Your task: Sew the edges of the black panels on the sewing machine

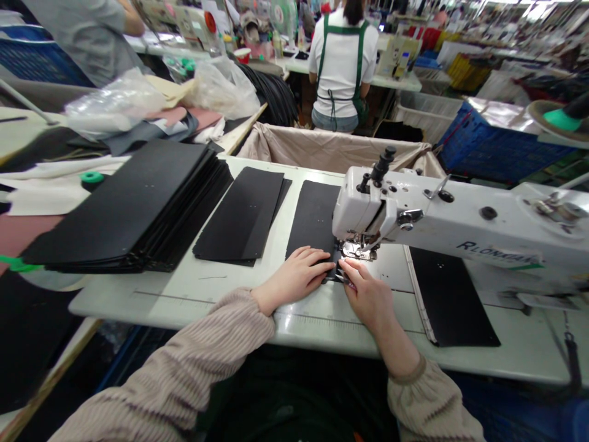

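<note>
A black panel (313,215) lies on the table with its right edge under the lit presser foot (358,248) of a white sewing machine (460,215). My left hand (299,274) rests flat on the panel's near end, fingers stretched towards the needle area. Just in front of the presser foot, my right hand (370,298) has its fingers bent together at the panel's edge. Small pointed metal thread snips (339,278) stick out from under its fingers, their handle mostly hidden by the hand.
Left on the table (257,307) stand a tall stack of black panels (133,202) and a smaller pile (243,215). Another black panel (453,298) lies right, beneath the machine arm. A cloth-lined bin (294,144) borders the far edge. A person in a green apron (343,67) is beyond.
</note>
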A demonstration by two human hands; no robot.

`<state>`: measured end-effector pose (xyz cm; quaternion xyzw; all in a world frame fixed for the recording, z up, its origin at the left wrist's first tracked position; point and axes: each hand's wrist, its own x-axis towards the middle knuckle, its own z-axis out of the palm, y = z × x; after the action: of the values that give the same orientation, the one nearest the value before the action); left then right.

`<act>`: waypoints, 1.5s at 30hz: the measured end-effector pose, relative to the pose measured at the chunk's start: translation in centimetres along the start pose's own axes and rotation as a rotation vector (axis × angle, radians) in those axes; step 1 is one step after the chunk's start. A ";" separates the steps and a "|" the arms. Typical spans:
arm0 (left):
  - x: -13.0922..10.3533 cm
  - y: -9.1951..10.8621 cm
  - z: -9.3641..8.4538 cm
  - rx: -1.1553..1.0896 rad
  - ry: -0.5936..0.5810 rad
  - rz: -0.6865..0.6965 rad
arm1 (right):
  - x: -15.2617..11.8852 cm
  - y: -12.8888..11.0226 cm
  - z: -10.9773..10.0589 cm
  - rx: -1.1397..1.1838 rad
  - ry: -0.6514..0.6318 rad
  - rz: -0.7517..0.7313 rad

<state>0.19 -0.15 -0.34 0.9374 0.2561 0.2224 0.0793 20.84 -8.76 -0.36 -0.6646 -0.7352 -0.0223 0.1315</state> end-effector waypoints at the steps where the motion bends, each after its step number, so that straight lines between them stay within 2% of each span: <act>1: 0.0 0.0 0.0 0.000 -0.003 -0.002 | 0.0 0.0 0.0 -0.001 -0.001 0.000; 10: 0.2 0.0 0.4 0.015 0.003 -0.056 | -0.1 0.1 0.0 0.000 -0.003 0.001; 20: 1.3 -0.9 1.2 0.057 -0.055 -0.114 | 0.0 0.1 0.0 0.011 0.009 -0.004; 33: 1.5 -1.1 0.9 0.029 -0.074 -0.133 | -0.1 0.2 0.1 0.000 0.015 -0.013; 45: 2.8 -2.3 0.7 -0.071 -0.131 -0.114 | -0.2 0.3 0.4 0.016 0.041 -0.017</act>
<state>1.64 3.22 -0.49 0.9305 0.2951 0.1648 0.1415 21.11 -8.78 -0.85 -0.6568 -0.7380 -0.0312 0.1518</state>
